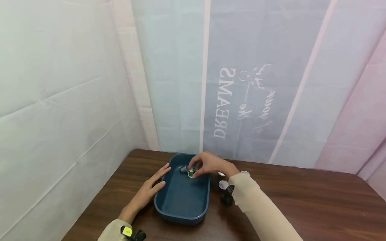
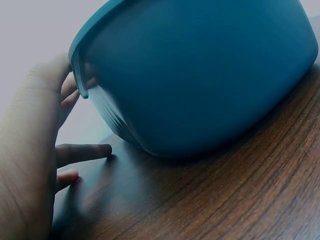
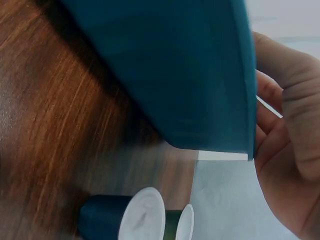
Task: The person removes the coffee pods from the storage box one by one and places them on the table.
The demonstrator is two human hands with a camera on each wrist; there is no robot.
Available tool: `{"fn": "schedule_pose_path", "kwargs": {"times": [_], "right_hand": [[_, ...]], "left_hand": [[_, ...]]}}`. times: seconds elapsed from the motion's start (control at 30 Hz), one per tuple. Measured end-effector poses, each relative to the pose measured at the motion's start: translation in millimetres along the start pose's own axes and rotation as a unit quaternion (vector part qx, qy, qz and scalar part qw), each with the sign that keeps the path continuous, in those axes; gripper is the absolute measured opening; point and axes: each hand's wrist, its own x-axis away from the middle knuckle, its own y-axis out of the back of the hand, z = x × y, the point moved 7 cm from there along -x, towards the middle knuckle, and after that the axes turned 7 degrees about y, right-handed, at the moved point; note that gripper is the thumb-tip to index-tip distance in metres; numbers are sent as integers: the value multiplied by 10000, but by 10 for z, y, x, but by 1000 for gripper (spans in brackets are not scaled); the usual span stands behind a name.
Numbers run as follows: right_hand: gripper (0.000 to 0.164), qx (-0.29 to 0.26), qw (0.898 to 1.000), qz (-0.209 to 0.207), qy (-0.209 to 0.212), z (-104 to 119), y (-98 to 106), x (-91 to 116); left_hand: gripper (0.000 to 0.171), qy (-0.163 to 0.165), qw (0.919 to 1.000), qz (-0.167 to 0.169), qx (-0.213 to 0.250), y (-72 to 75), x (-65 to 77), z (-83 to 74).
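A blue plastic bin (image 1: 181,201) stands on the table with two coffee capsules inside near its far end. My right hand (image 1: 208,163) reaches over the right rim and pinches a green coffee capsule (image 1: 191,172) between thumb and fingers. Beside it in the bin lies a dark grey coffee capsule (image 1: 183,169) on its side. At the bin's left wall, my left hand (image 1: 149,189) rests with fingers extended, its thumb at the rim. In the left wrist view, some fingers (image 2: 85,151) reach down near the tabletop. The bin wall hides the right fingertips in the right wrist view.
Right of the bin, a dark blue capsule (image 3: 102,217) and a green capsule (image 3: 171,223) lie with white lids showing. Another white-lidded capsule (image 1: 245,173) sits beyond the right forearm. The wooden table (image 1: 301,194) meets a hanging curtain (image 1: 178,83) at the back.
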Motion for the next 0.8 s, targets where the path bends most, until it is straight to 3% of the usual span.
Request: {"fn": "schedule_pose_path", "kwargs": {"times": [0.47, 0.8], "right_hand": [[33, 698, 9964, 435, -186, -17, -92, -101], [39, 455, 9971, 600, 122, 25, -199, -154]], "left_hand": [[50, 43, 10000, -1, -75, -8, -12, 10], [49, 59, 10000, -15, -13, 5, -2, 15]]}}
